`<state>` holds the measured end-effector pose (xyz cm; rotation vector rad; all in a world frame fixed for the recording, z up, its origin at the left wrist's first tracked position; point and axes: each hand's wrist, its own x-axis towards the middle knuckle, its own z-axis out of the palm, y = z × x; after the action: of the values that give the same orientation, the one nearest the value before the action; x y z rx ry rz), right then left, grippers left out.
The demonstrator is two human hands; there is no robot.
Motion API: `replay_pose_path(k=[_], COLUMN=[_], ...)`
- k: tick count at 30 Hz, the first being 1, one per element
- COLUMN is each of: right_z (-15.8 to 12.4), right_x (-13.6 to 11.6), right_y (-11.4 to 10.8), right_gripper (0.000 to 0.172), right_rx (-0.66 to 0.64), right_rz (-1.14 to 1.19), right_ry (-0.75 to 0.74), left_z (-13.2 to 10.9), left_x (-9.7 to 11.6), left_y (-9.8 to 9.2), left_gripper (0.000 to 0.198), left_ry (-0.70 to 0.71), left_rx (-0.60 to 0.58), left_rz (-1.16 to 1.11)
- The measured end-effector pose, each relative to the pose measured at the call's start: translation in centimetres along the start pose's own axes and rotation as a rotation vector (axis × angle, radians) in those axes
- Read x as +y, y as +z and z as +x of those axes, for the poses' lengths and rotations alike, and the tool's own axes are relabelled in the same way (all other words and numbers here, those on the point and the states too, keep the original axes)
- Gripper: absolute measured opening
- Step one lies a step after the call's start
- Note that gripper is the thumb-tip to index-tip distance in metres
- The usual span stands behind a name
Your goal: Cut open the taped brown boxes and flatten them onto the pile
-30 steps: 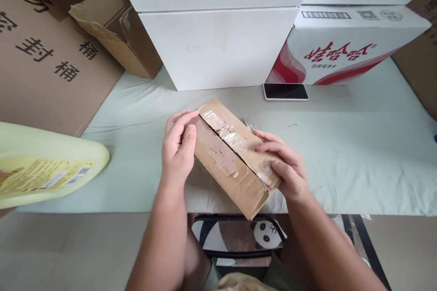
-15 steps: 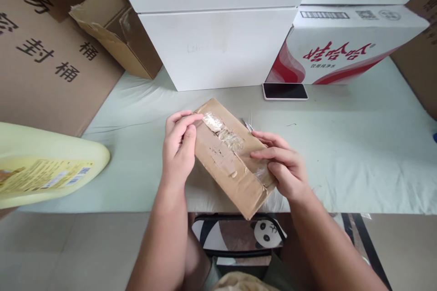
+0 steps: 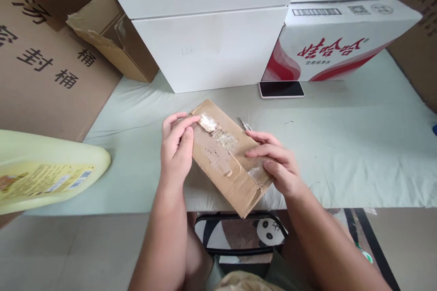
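A small brown cardboard box (image 3: 223,159) with torn clear tape along its top seam lies slanted over the near edge of a pale green cloth-covered surface (image 3: 341,145). My left hand (image 3: 175,148) grips its far left end, fingers curled over the edge. My right hand (image 3: 276,161) presses on its right end, fingers closed over the taped corner. A small metal object (image 3: 245,123) peeks out just behind the box.
A phone (image 3: 281,89) lies face up behind the box. White boxes (image 3: 211,50) and a red-and-white carton (image 3: 337,41) line the back. Brown cartons (image 3: 51,54) stand at left, and a yellow bottle (image 3: 48,170) lies on its side at left.
The box's top flaps have gone from slightly raised to flat under my hands. The view shifted a little; my hands stay on the box.
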<state>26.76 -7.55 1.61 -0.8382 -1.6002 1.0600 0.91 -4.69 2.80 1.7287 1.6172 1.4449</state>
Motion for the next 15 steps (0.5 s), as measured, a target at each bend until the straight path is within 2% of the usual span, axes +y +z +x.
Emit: replay_pose_path(k=[6, 10, 12, 15], right_z=[0.0, -0.2, -0.4, -0.4], right_x=[-0.2, -0.7, -0.4, 0.4], right_y=[-0.5, -0.8, -0.8, -0.7], right_gripper=[0.030, 0.057, 0.061, 0.064], right_rx=[-0.119, -0.313, -0.268, -0.052], right_rz=[-0.020, 0.012, 0.008, -0.062], right_ry=[-0.036, -0.034, 0.003, 0.212], left_z=[0.5, 1.0, 1.2, 1.2], left_x=[-0.8, -2.1, -2.8, -3.3], left_y=[-0.7, -2.1, -2.7, -3.2], left_gripper=[0.029, 0.024, 0.022, 0.021], left_ry=[0.009, -0.062, -0.110, -0.139], left_rx=[-0.038, -0.032, 0.013, 0.114], left_rz=[-0.012, -0.113, -0.183, -0.243])
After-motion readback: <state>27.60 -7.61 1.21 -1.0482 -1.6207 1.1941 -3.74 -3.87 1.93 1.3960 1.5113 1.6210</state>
